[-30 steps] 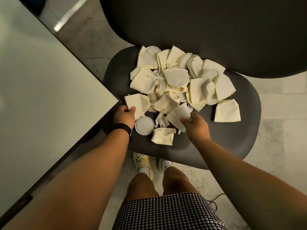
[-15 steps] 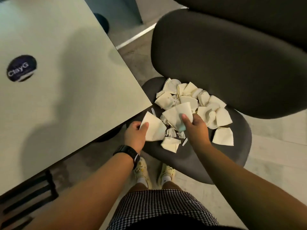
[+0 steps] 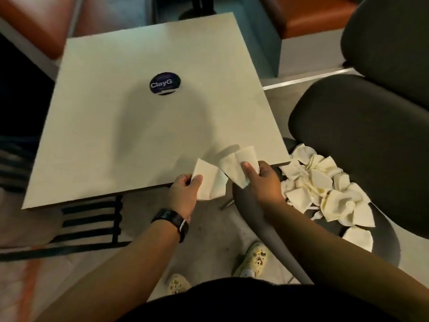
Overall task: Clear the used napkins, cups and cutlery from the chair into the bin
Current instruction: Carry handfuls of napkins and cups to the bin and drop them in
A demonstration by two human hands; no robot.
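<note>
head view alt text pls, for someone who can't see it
A person's left hand and right hand each hold a napkin over the near edge of a pale table. More crumpled napkins lie piled on a dark chair to the right.

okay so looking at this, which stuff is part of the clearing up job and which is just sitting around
Part of the job:
- napkin held in the left hand
- napkins held in the right hand
- pile of napkins on the chair seat
- plastic fork in that pile

Just there:
- table
- ClayG sticker
- wristwatch
- orange seats

No bin in view.
</note>
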